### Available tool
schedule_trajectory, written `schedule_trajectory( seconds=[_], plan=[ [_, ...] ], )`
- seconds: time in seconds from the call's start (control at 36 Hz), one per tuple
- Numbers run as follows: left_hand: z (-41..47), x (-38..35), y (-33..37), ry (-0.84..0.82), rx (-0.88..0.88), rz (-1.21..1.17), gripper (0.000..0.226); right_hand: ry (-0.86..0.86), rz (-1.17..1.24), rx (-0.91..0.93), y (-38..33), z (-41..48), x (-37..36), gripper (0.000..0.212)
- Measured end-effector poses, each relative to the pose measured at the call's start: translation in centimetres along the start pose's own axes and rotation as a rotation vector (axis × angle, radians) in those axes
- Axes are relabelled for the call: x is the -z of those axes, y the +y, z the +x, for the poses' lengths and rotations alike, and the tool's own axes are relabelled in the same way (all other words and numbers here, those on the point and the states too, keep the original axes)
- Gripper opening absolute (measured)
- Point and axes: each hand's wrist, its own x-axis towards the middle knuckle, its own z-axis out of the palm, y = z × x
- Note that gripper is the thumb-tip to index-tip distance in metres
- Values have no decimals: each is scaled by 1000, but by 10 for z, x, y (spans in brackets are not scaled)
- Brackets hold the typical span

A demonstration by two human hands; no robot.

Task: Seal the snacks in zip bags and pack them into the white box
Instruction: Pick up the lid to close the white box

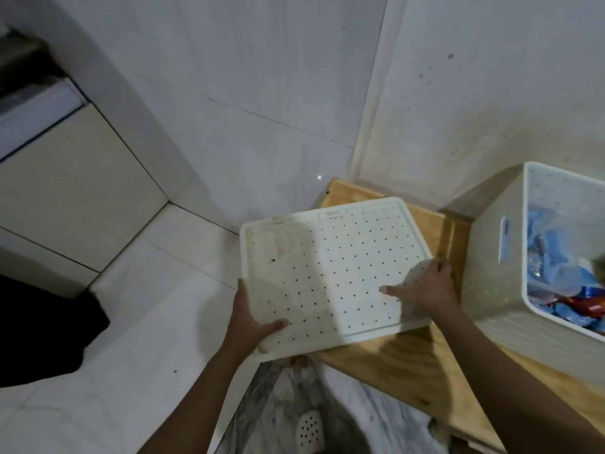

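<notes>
A flat white lid [330, 267] dotted with small dark holes is held level above the left end of a wooden table [422, 365]. My left hand [253, 317] grips its near-left corner, thumb on top. My right hand [425, 290] holds the right edge, thumb lying across the top. At the right stands the white box [491, 290], open at the top. Inside it lie snack packets in clear bags [556, 273], mostly blue with some red and orange ones.
White tiled walls meet in a corner just behind the table. The pale tiled floor spreads out to the left, with a black object [49, 326] at the left edge. Patterned grey clothing and a white perforated slipper [309, 430] show below the lid.
</notes>
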Motion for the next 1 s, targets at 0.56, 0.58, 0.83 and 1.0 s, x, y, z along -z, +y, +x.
schedule_trajectory(
  seconds=[0.56, 0.58, 0.83, 1.0],
  plan=[
    [-26, 115, 137, 176, -384, -172, 114, 431, 133, 355, -71, -87, 123, 130],
    [-27, 109, 147, 161, -392, -172, 120, 470, 146, 354, -60, -92, 137, 129],
    [-61, -33, 269, -117, -610, -223, 124, 651, 203, 170, 107, -128, 248, 125],
    [-103, -138, 313, -345, -645, -189, 106, 657, 306, 25, 231, -150, 277, 119]
  ],
)
